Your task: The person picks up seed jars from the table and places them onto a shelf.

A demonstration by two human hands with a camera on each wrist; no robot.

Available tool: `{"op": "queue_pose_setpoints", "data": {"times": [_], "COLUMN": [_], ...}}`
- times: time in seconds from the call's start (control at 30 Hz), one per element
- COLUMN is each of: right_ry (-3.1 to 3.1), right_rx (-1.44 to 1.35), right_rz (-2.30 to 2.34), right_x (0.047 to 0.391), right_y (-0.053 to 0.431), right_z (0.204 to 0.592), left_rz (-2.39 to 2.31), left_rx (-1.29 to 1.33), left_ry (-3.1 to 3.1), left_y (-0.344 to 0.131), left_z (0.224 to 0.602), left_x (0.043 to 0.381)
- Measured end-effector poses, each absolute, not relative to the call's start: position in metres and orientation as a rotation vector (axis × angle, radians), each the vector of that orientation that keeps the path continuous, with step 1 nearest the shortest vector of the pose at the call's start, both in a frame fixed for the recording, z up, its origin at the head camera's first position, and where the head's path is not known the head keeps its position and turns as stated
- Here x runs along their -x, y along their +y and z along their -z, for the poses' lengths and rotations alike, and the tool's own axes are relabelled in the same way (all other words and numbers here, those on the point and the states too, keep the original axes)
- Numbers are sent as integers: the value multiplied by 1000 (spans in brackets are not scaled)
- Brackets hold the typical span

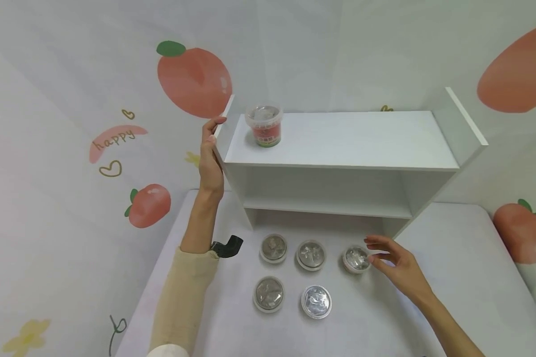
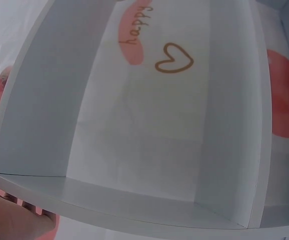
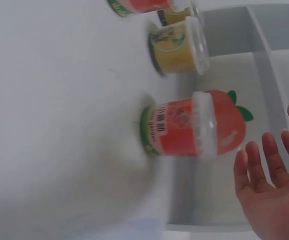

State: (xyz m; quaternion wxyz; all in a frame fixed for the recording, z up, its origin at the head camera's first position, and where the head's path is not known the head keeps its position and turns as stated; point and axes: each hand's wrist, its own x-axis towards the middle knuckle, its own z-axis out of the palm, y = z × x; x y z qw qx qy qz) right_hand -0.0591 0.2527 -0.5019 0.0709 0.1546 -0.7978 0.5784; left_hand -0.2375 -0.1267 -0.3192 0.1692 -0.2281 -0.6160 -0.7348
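My left hand holds the left side panel of a white shelf unit; its fingers show along the panel edge in the left wrist view. On the top board, near that panel, stands a red lidded plastic cup. My right hand is beside another lidded cup on the table, fingers parted and nothing in its grasp. This cup has a red label with a green base and stands upright; the right wrist view shows the fingers just above its lid.
Several more lidded cups, including one cup and another cup, stand in front of the shelf unit. A yellow cup is among them. Behind is a white curtain printed with red fruit. Beside my left wrist shows a black strap.
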Motion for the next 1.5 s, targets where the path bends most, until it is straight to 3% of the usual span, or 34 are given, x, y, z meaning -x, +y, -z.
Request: {"op": "queue_pose_setpoints", "data": {"times": [0.9,1.5], "right_ry": [-2515,-2732], "right_rx": [-281,-258], "right_rz": [-1652,-1604], "right_x": [59,56], "right_y": [250,248], "right_z": [548,555], "left_rz": [2066,2083], "left_rx": [650,643], "left_ry": [-1753,-1744], "left_y": [-127,-126], "left_z": [321,322], "left_x": [239,240]}}
